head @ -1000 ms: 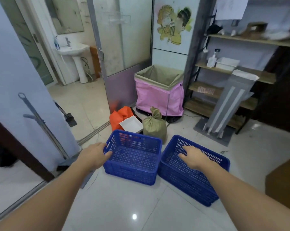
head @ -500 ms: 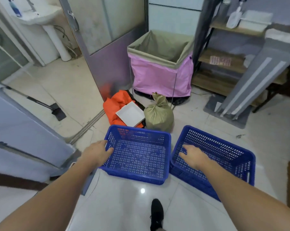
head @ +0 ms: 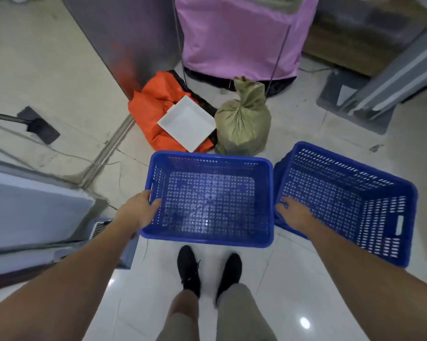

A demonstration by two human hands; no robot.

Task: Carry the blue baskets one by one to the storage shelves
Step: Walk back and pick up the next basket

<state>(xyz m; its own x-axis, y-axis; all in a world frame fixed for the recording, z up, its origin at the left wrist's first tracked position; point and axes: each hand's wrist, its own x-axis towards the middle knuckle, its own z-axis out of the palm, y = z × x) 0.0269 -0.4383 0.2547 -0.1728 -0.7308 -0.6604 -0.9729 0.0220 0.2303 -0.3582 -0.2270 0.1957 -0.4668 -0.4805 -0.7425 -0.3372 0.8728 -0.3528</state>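
Below the head camera, on the tiled floor: two empty blue baskets side by side, near basket [head: 208, 200] straight ahead of the shoes [head: 208, 269], second basket [head: 347, 200] just to its right, angled. Compared with a second ago, view tipped much steeper and closer; sink and upper shelves gone from frame, feet now showing. Left hand [head: 140, 209] moved from beside the rim to closed over the near basket's left wall, thumb hooked inside, gripping it. Right hand [head: 293, 214] lower too, now at the gap between the two baskets, fingers curled over an edge. Reads as a two-hand lift about to start on the near basket; nothing raised yet, both baskets flat on the floor, no basket delivered.

Hard to make out: right fingertips hidden below the rim, so cannot tell which basket's wall they hold, nor how tightly. Storage shelves cut off at top right, only a wooden board [head: 350, 45] visible. Pink hamper [head: 239, 35] cropped at top. Tied sack [head: 242, 121], white tray [head: 186, 123] and orange bag [head: 153, 102] just behind the near basket, not touching it as far as visible.
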